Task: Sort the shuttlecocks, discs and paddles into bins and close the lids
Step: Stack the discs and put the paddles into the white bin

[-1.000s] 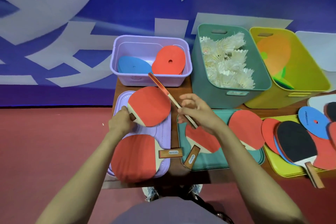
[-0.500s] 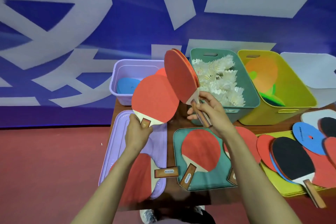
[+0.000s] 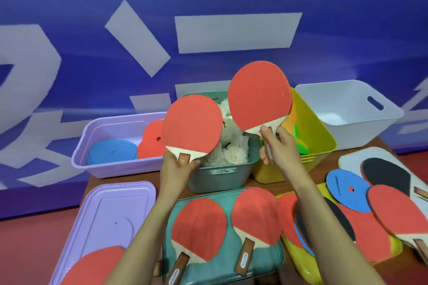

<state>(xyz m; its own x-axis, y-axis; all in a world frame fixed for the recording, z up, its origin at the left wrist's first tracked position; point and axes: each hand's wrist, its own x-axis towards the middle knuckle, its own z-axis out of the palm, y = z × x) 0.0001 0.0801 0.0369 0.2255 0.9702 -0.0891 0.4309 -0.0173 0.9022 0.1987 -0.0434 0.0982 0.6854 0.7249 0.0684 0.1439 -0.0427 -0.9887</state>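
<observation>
Frame centre: left hand (image 3: 177,170) grips left paddle (image 3: 192,125), and right hand (image 3: 276,146) grips right paddle (image 3: 259,96), each at the wooden handle. Paddles appear light and rigid; the handle is the correct hold.

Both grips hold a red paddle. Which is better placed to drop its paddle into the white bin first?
Right, I think. The right grip holds its paddle by the yellow bin, beside the white bin. The left grip sits before the green bin, farther off.

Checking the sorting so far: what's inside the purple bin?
A blue disc and a red disc lie in the purple bin. The paddle in the left hand covers its right end, so anything there is hidden.
</observation>
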